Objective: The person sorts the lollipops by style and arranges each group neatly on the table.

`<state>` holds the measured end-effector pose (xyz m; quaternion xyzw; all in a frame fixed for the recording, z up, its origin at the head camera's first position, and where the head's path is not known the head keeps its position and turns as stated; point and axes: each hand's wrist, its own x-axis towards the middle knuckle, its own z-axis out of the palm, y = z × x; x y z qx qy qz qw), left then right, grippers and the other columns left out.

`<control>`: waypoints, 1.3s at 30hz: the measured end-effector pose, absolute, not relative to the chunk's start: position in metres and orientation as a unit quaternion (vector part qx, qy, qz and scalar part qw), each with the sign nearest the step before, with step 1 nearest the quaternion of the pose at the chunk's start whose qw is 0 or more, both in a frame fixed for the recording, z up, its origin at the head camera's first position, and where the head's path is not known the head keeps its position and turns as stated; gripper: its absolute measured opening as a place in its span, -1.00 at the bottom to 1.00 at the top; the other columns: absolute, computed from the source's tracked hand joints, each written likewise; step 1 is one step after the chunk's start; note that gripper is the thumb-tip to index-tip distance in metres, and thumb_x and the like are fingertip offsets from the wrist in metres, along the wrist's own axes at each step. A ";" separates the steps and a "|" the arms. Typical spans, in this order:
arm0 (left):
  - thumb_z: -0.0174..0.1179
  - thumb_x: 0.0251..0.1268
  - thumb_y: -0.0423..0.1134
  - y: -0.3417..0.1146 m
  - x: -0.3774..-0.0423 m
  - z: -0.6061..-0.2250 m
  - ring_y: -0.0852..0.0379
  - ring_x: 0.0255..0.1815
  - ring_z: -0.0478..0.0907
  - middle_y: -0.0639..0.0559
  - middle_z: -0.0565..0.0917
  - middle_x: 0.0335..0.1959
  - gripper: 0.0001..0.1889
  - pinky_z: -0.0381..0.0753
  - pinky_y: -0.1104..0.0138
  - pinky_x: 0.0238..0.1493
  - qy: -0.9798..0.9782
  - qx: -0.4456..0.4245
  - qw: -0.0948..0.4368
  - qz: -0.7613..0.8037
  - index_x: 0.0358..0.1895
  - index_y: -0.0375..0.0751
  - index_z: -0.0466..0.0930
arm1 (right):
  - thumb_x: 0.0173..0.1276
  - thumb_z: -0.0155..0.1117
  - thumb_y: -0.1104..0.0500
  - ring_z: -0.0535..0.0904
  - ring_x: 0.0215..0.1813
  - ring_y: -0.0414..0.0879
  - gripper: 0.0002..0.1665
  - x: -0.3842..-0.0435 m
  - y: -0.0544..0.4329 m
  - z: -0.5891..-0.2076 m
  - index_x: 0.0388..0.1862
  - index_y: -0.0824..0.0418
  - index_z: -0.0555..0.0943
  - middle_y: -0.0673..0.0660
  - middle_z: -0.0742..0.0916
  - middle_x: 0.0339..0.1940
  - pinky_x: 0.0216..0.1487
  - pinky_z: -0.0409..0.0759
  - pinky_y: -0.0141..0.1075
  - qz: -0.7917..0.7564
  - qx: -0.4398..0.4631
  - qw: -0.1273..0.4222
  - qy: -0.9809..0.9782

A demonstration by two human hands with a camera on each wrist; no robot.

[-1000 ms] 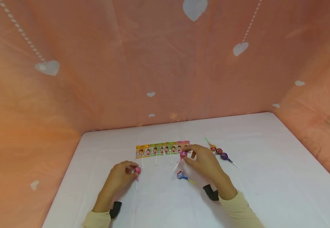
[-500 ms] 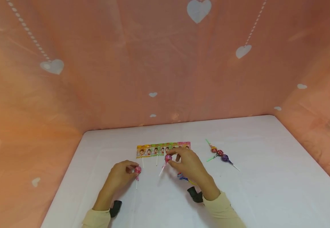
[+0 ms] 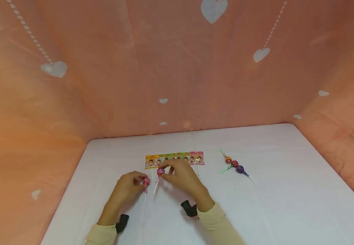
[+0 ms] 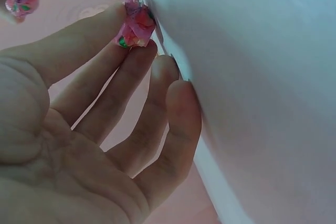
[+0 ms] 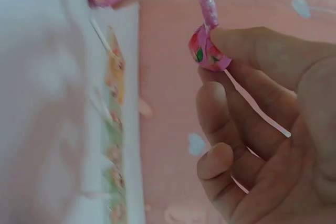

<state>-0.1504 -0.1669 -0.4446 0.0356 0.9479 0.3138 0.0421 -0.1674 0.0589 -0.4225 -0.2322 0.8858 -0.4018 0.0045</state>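
My left hand (image 3: 127, 187) pinches a pink-wrapped ball lollipop (image 3: 146, 181) by its head, the white stick pointing toward me. Close on its right, my right hand (image 3: 183, 177) holds a second pink ball lollipop (image 3: 161, 172) between thumb and fingertips, stick slanting down to the left. The left wrist view has the first lollipop (image 4: 137, 27) right beside the white tabletop. In the right wrist view, strawberry-like prints show on the second lollipop (image 5: 209, 51). Behind both hands lies a row of flat-packet lollipops, orange-yellow (image 3: 151, 162) at the left end and pink (image 3: 199, 158) at the right.
To the right, a yellow-red lollipop (image 3: 228, 160), a red one (image 3: 234, 164) and a purple one (image 3: 240, 169) lie together on the white table (image 3: 274, 204). An orange-pink curtain (image 3: 183, 68) with pale hearts encloses the back and sides.
My right hand has carried its pink lollipop leftward along the row, up beside the other. The left hand has stayed in place. The blue lollipop is now hidden behind my right arm.
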 end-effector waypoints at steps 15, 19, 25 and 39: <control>0.43 0.09 -0.38 -0.168 -0.152 -0.445 0.15 -0.34 0.52 -0.02 0.75 -0.29 -0.70 0.49 0.28 -0.31 0.946 0.051 0.036 0.317 -0.05 -0.19 0.74 | 0.23 0.42 0.20 0.41 -0.45 -0.34 -0.77 -0.177 0.038 -0.450 -0.13 -0.02 0.75 -0.11 0.66 -0.42 -0.36 0.38 -0.45 -0.396 -0.229 0.037 0.889; 0.42 0.08 -0.39 -0.168 -0.152 -0.445 0.16 -0.34 0.52 -0.01 0.76 -0.30 -0.71 0.48 0.28 -0.31 0.947 0.054 0.030 0.317 -0.07 -0.17 0.75 | 0.25 0.42 0.16 0.39 -0.45 -0.33 -0.80 -0.180 0.034 -0.455 -0.13 -0.04 0.75 -0.13 0.64 -0.47 -0.33 0.38 -0.44 -0.388 -0.231 0.039 0.892; 0.43 0.07 -0.39 -0.168 -0.154 -0.446 0.15 -0.33 0.53 -0.02 0.75 -0.28 -0.72 0.50 0.27 -0.28 0.948 0.061 0.029 0.312 -0.09 -0.17 0.76 | 0.24 0.42 0.17 0.41 -0.45 -0.32 -0.81 -0.182 0.030 -0.463 -0.16 -0.05 0.76 -0.15 0.67 -0.45 -0.36 0.39 -0.44 -0.376 -0.228 0.040 0.897; 0.43 0.08 -0.39 -0.167 -0.154 -0.445 0.16 -0.37 0.49 -0.02 0.74 -0.30 -0.71 0.47 0.29 -0.33 0.947 0.060 0.032 0.314 -0.08 -0.17 0.75 | 0.25 0.44 0.17 0.48 -0.40 -0.32 -0.79 -0.182 0.029 -0.465 -0.12 0.01 0.76 -0.07 0.76 -0.34 -0.33 0.43 -0.45 -0.369 -0.232 0.045 0.899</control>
